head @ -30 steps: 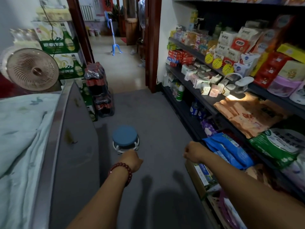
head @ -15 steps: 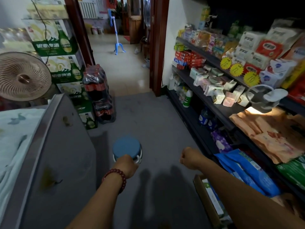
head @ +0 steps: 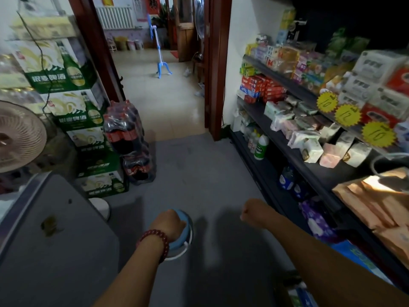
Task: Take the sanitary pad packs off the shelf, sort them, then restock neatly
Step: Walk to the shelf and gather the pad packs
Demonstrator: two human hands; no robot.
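Several pastel sanitary pad packs (head: pixel 306 140) lie jumbled on the middle tier of the dark shelf (head: pixel 287 151) on the right. Orange flat packs (head: pixel 374 207) sit lower at the right edge, with a purple pack (head: pixel 316 220) and blue packs (head: pixel 354 251) beneath. My right hand (head: pixel 252 210) is a fist held out over the aisle, left of the shelf and touching nothing. My left hand (head: pixel 169 222), with a red bead bracelet, is also curled and overlaps the top of a blue round stool (head: pixel 184 234) on the floor. I cannot tell if it touches the stool.
A grey chest freezer (head: pixel 55 251) fills the left side. Beer cartons (head: pixel 88 129) and shrink-wrapped cola bottles (head: pixel 126 129) stand by the doorway (head: pixel 159 96). A fan (head: pixel 17 136) is at far left. Yellow price tags (head: pixel 347 115) hang on the upper shelf.
The view has moved forward and turned up the aisle. The blue stool has slid under my left hand. The shelf's packs have shifted right and lower in the frame.
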